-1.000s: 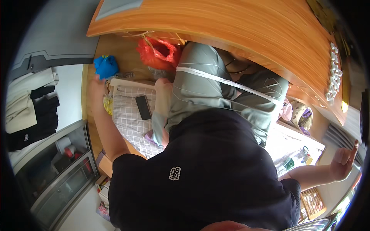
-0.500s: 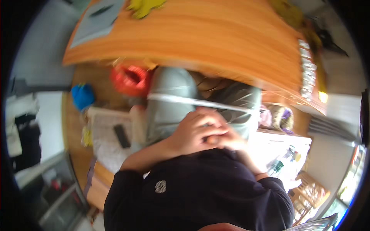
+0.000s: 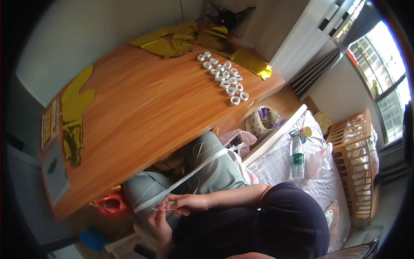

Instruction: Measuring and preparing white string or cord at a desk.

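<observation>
"How are the fingers [image 3: 161, 208]?"
"Pinched together — left hand [image 3: 160, 222] and right hand [image 3: 189, 203] hold a thin white string [image 3: 170, 210] between them."
"And beyond?"
"A white band [image 3: 189, 175] spans the knees [image 3: 150, 184] just past them — then the wooden surface [image 3: 142, 112], small white rings [image 3: 232, 80] toward its right end."

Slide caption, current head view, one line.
Left hand and right hand pinch a thin white strand near a white band across grey-green trousers, beside a wooden desk bearing white rings.
</observation>
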The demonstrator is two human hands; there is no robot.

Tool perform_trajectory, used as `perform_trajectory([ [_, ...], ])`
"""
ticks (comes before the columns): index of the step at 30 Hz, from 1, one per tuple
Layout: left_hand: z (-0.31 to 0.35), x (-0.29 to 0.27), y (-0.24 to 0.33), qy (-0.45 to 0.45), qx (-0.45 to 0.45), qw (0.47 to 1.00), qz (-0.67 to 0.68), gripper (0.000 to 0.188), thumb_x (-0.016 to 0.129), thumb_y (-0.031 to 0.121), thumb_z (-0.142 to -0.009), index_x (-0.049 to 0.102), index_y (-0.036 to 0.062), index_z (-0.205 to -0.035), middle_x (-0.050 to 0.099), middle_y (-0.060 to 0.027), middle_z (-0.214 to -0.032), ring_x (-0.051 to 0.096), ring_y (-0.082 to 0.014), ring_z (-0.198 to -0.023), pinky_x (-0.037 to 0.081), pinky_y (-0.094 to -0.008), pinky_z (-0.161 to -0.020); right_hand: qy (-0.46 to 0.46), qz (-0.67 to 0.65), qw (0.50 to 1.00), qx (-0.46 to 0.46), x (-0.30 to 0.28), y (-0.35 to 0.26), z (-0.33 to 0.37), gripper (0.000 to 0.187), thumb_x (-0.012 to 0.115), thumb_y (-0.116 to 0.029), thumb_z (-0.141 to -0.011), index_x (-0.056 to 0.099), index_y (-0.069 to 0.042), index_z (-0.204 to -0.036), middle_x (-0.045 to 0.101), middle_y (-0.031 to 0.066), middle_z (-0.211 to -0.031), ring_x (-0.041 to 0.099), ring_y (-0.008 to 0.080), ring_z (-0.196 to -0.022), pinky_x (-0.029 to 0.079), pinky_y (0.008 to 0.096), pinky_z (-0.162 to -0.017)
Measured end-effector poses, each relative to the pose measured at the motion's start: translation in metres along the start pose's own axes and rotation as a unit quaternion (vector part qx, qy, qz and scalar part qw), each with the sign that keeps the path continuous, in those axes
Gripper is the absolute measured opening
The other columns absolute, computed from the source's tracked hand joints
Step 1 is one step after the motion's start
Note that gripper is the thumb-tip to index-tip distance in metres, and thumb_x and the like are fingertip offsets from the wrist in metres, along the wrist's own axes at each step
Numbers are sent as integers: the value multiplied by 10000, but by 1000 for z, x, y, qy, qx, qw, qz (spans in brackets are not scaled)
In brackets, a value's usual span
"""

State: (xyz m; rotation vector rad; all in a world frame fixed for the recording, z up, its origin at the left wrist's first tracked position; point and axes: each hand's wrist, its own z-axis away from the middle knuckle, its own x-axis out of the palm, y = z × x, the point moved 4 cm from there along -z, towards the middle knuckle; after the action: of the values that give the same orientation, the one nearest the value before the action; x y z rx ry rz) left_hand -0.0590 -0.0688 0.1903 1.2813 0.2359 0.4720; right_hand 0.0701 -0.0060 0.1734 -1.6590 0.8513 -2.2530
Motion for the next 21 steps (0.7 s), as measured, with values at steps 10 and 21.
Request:
perform_trajectory([
  [10,-29,-45,-88,-238,-121,884,-383,441,495,299,-955,493,101,-1350,530,-164,-1332,587,-293,-1071,461,-351,-875,-17,188,982,-20,-18,-27,2,204,514,-206,-971,529,-90,-804,457,-63,-639,426,39,-579,337,208,-528],
  [21,-22,-1,-25,-154,72,948,-268,266,524,212,-969,651,-11,-1039,665,-116,-969,587,-198,-875,462,-326,-788,11,639,728,-249,11,-30,27,206,543,-195,-935,559,-15,-837,572,183,-724,559,376,-699,439,415,-643],
])
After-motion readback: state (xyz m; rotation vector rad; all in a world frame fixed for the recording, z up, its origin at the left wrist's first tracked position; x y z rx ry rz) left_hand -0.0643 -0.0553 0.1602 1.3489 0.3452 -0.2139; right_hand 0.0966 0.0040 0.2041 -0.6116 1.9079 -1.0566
